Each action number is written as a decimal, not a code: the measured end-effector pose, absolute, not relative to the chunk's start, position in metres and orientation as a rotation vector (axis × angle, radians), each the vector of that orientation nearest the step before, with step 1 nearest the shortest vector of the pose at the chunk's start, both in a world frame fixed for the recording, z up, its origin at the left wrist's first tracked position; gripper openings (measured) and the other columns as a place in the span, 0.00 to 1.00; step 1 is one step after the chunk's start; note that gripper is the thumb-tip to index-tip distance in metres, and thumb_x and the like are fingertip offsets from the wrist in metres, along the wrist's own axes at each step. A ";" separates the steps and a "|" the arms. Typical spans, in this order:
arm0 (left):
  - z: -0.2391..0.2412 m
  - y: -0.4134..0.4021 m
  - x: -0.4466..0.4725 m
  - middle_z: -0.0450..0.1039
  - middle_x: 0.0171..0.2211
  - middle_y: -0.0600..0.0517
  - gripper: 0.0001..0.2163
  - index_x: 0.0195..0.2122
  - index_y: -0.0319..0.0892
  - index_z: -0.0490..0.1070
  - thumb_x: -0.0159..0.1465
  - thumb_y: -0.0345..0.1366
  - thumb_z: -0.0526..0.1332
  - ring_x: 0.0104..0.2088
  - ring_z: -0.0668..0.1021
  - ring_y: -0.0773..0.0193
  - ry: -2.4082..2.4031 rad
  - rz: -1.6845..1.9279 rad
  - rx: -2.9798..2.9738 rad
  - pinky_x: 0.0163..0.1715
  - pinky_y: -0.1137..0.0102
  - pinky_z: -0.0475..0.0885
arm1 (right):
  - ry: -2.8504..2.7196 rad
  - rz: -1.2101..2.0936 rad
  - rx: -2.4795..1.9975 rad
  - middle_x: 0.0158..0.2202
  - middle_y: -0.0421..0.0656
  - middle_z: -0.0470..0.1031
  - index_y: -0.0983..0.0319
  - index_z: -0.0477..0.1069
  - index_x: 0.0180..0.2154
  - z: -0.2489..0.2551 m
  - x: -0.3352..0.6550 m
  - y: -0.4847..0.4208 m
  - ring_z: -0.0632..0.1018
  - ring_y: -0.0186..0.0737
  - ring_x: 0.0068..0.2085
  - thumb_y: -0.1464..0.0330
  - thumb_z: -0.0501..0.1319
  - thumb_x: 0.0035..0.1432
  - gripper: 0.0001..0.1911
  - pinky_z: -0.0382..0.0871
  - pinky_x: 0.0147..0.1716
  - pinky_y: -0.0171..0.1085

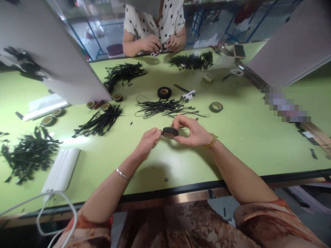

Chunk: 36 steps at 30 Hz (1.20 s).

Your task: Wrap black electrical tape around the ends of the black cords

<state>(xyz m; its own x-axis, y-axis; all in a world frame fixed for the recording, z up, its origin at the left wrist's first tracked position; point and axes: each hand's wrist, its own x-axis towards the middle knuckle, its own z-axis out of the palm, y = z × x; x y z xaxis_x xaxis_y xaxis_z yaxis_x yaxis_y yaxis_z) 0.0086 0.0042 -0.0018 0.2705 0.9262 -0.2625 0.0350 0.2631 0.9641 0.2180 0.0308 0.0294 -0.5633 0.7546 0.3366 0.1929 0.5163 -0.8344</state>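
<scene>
My right hand (193, 132) grips a roll of black tape (170, 132) between thumb and fingers, above the green table. Close against the roll's left side, my left hand (150, 139) is closed in a pinch. Whatever lies between its fingertips is too small to make out. A thin dark strand shows by my right fingers. Just beyond both hands lies a loose bundle of thin black cables (160, 107). Another black tape roll (164, 92) rests behind that bundle, and a flatter roll (216, 107) lies to its right.
More black cable bundles (100, 120) lie to the left, with several small tape rolls (48, 120). A white power bank (61, 170) with a cable sits front left. Grey panels (77, 69) stand at both sides. Across the table, a co-worker's hands (152, 44) handle a small item.
</scene>
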 end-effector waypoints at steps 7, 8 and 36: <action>-0.003 0.001 0.005 0.62 0.21 0.57 0.13 0.30 0.40 0.67 0.65 0.45 0.55 0.24 0.63 0.70 1.245 0.827 1.666 0.26 0.72 0.58 | -2.146 0.689 -0.858 0.29 0.42 0.74 0.59 0.66 0.30 0.031 0.216 0.030 0.72 0.39 0.32 0.64 0.62 0.55 0.07 0.65 0.36 0.40; -0.003 0.000 0.005 0.65 0.23 0.55 0.12 0.30 0.40 0.68 0.66 0.42 0.54 0.26 0.65 0.69 1.272 0.802 1.838 0.28 0.71 0.59 | -2.073 0.608 -0.946 0.30 0.43 0.74 0.59 0.66 0.30 0.030 0.214 0.029 0.72 0.40 0.33 0.64 0.62 0.56 0.07 0.65 0.36 0.40; -0.011 -0.014 0.016 0.69 0.23 0.52 0.14 0.25 0.40 0.67 0.68 0.37 0.52 0.24 0.67 0.67 1.347 0.634 2.458 0.27 0.69 0.57 | -1.149 1.346 -1.126 0.19 0.27 0.62 0.58 0.57 0.34 0.020 0.181 0.018 0.66 0.28 0.21 0.69 0.68 0.43 0.20 0.62 0.24 0.31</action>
<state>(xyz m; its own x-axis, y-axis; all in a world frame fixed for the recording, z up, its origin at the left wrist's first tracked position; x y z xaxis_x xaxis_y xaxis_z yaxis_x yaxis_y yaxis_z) 0.0155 -0.0135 -0.0112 0.4730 0.8459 0.2464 0.7291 -0.5328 0.4296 0.1809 0.0177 0.0196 -0.0698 0.9966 -0.0445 -0.1129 -0.0522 -0.9922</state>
